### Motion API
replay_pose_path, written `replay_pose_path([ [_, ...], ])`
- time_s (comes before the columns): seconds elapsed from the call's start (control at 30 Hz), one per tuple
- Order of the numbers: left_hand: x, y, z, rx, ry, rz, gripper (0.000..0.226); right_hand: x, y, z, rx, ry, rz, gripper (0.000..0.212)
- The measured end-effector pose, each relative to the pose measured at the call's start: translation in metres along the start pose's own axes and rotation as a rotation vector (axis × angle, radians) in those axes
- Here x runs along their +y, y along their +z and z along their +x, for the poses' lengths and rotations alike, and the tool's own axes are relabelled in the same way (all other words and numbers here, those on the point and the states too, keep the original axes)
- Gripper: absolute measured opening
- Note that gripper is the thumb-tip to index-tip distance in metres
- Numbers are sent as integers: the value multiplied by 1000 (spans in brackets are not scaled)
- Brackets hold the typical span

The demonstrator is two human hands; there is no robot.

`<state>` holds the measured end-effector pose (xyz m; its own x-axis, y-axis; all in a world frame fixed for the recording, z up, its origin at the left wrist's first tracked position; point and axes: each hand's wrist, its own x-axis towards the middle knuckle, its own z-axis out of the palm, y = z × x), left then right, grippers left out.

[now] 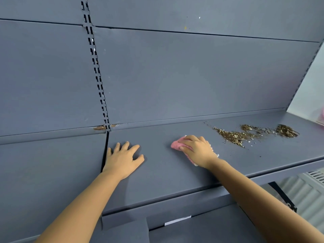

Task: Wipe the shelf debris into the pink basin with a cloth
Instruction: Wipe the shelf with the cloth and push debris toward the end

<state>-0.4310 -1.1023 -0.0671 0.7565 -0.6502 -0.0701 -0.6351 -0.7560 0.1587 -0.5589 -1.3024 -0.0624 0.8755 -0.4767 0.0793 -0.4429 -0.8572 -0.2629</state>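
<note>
Pink cloth (178, 145) was pressed flat on the grey shelf (175, 172) by the right hand (196, 149), whose fingers were curled over it so that it was held against the metal. The left hand (122, 158) was laid on the shelf well apart from the cloth, fingers spread and relaxed, nothing held. Brown and white debris (254, 133) was scattered in loose heaps further to the right, near the shelf's end, and was not yet touched by the cloth. A pale pink shape (321, 116) was glimpsed at the right edge of the view, beyond the end of the shelf; it was judged likely to be the basin, though too little was shown to be sure. The sweeping stroke was judged to be at its start, none of the crumbs having been cleared. A rightward drag would be called for next, the cloth kept flat so the heaps were gathered toward the shelf's end without being scattered over the front lip.
</note>
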Motion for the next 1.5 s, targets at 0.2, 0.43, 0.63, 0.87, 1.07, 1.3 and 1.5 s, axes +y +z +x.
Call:
replay_pose_path([
  [0.2, 0, -1, 0, 1, 0, -32, 54, -33, 1, -27, 67, -229, -30, 65],
  [0.43, 0, 2, 0, 7, -2, -18, 53, -11, 10, -31, -27, -145, -11, 57],
  [0.63, 1, 1, -1, 0, -6, -28, 52, 68, -12, 1, 56, 140, -86, 41],
  [0.87, 0, -1, 0, 17, -15, -38, 52, 3, -16, -29, 34, -244, -56, 74],
  [1.07, 2, 0, -1, 34, -22, -41, 51, 21, -5, -22, -41, -134, -9, 47],
  [1.3, 4, -1, -2, 24, -41, -38, 50, 115, -20, 19, 31, 126, -17, 86],
  [1.5, 24, -12, 0, 56, -82, 39, 48, 47, -22, 14, 5, -109, -9, 38],
])
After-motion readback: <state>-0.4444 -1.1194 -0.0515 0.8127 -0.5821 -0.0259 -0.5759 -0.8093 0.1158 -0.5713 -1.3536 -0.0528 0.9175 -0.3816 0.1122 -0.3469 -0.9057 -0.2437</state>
